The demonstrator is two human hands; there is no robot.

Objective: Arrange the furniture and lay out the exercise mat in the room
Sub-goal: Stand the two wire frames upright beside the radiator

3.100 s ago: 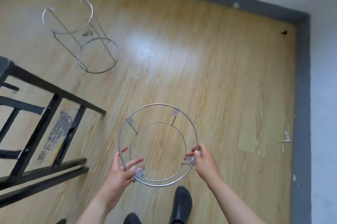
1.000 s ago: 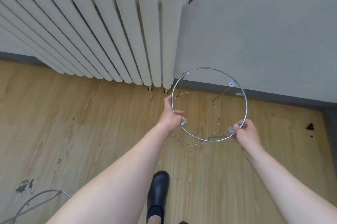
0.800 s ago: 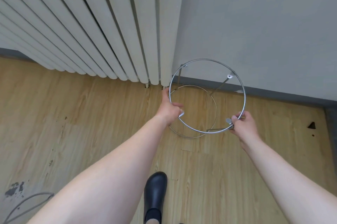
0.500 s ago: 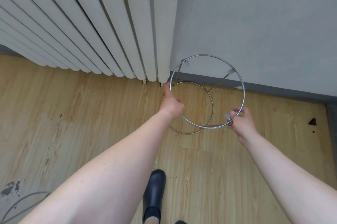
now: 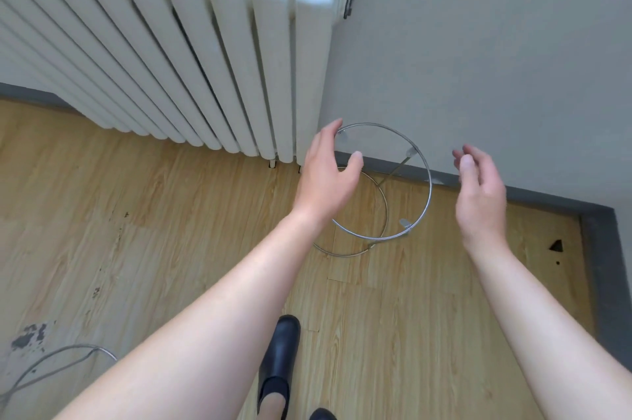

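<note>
1. The wire frame (image 5: 429, 190) is standing by the far wall, just right of the radiator (image 5: 205, 60).
2. The left hand (image 5: 325, 176) and right hand (image 5: 480, 193) are hovering slack, holding nothing.
3. No mat is showing; laying it is probably remaining.

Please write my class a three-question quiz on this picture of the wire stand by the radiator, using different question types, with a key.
1. True or false: the right hand grips the wire stand.
2. The stand is by the radiator's: A) right end, B) left end, C) middle.
3. Fill in: the stand rests on the wooden ___.
Key: 1 false; 2 A; 3 floor.
</note>
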